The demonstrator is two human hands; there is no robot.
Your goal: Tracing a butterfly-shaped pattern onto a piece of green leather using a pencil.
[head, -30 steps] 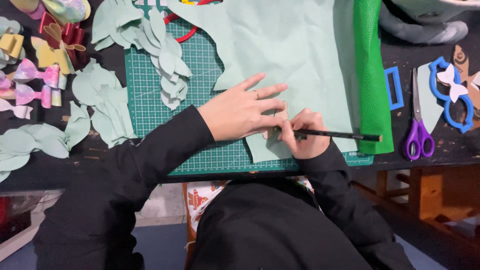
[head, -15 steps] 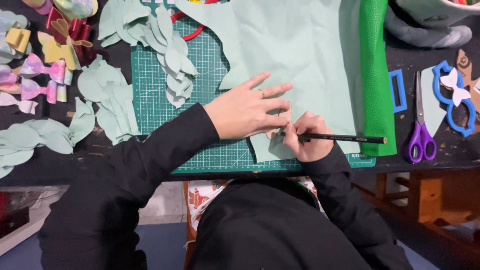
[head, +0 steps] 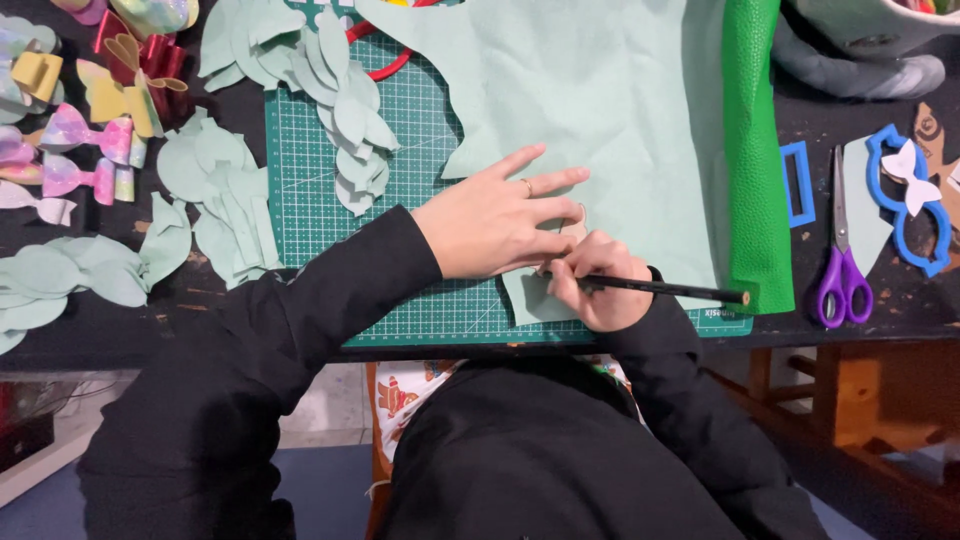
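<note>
Pale-green sheet (head: pixel 600 120) pinned flat on the cutting mat (head: pixel 310 200) for tracing.
Left hand (head: pixel 495 220), fingers spread, steadies it; right hand (head: pixel 595 285) pinches a black pencil (head: pixel 670 290) pointing three o'clock. Purple scissors (head: pixel 840 270) lie beyond.

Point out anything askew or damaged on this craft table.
Nothing stands out. The left hand presses the pale green sheet flat, the right hand holds a black pencil, and the purple-handled scissors lie closed.
</note>
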